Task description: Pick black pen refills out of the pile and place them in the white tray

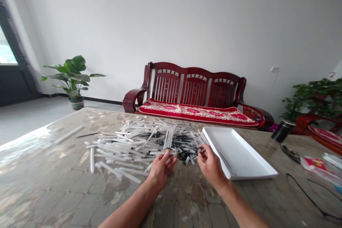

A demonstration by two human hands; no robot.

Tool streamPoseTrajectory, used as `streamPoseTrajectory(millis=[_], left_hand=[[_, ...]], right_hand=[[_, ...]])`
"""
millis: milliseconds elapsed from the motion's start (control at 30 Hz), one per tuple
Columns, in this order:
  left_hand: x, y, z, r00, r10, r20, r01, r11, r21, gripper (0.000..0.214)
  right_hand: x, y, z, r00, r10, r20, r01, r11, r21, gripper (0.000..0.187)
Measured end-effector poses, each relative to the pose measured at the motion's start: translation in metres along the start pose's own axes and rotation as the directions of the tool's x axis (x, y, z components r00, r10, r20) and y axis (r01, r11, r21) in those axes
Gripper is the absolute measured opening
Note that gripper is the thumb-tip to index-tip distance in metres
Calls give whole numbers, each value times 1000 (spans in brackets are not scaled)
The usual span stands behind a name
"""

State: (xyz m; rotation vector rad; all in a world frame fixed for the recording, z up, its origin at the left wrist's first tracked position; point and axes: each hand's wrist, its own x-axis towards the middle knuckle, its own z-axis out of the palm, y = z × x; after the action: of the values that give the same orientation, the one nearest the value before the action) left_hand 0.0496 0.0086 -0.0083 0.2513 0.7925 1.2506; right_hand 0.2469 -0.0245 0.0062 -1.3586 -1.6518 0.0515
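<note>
- Tubes point(120, 146), whitish, heaped left of centre.
- Left hand point(162, 165), lower centre: pinching one tube point(155, 153).
- Right hand point(210, 163), right of centre: fingers curled, grip indeterminable.

Two bare forearms point(133, 199), bare hands point(159, 169)

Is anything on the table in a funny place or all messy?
A little: one slim, white, plastic-looking tube lies alone on the left, apart from the jumbled heap of white and black tubes. A thin, straight, dark rod sits near the heap's left edge.
</note>
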Motion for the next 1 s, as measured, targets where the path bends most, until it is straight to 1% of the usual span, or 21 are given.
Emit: streamPoseTrajectory(millis=[33,67,100,133,200,267,367,567,667,733,800,833,900,933,967,1000], left_hand=[[0,0,0,1000,-4,0,4,1000,-8,11],[0,1,-1,1000,-8,-1,8,1000,-18,11],[0,1,-1,1000,-11,-3,11,1000,-27,11],[0,1,-1,1000,-14,-5,14,999,-34,11],[-1,1,-1,1000,-16,-11,16,999,-43,11],[-2,1,0,1000,-20,-18,19,999,-43,12],[-3,2,1,999,-29,-15,28,999,-37,14],[-8,1,4,998,-51,30,51,998,-30,14],[-11,-2,4,995,-72,70,73,997,-8,13],[-11,-3,2,992,-83,99,85,996,-10,11],[-8,-1,1,994,-67,90,72,996,-49,11],[-6,1,1,996,-51,73,56,996,-74,11],[-2,6,0,999,-12,46,18,993,-114,11],[0,9,0,999,3,39,2,992,-127,11],[2,11,-1,999,14,37,-9,991,-136,11],[3,12,-1,999,19,36,-14,990,-141,12]], right_hand=[[0,-6,5,992,115,-54,-105,981,160,13],[-1,-11,10,973,218,-79,-184,934,307,14],[-1,-16,15,950,300,-88,-237,875,422,17],[-2,-21,19,929,361,-86,-271,819,506,21],[-5,-28,25,901,428,-70,-308,745,591,26],[-7,-32,30,891,451,-54,-322,711,625,27],[-10,-34,33,888,458,-46,-320,686,654,28],[-14,-37,42,881,473,-11,-335,641,690,29],[-18,-37,49,897,442,25,-336,642,689,28],[-19,-35,53,924,379,52,-315,676,666,26],[-18,-29,55,944,327,38,-288,763,579,24],[-18,-25,55,954,299,25,-272,826,494,22],[-16,-18,52,975,221,29,-221,943,250,16],[-15,-16,50,983,175,62,-181,977,112,15],[-15,-15,48,984,138,112,-136,990,-21,16],[-15,-15,46,979,118,166,-95,985,-141,17]])
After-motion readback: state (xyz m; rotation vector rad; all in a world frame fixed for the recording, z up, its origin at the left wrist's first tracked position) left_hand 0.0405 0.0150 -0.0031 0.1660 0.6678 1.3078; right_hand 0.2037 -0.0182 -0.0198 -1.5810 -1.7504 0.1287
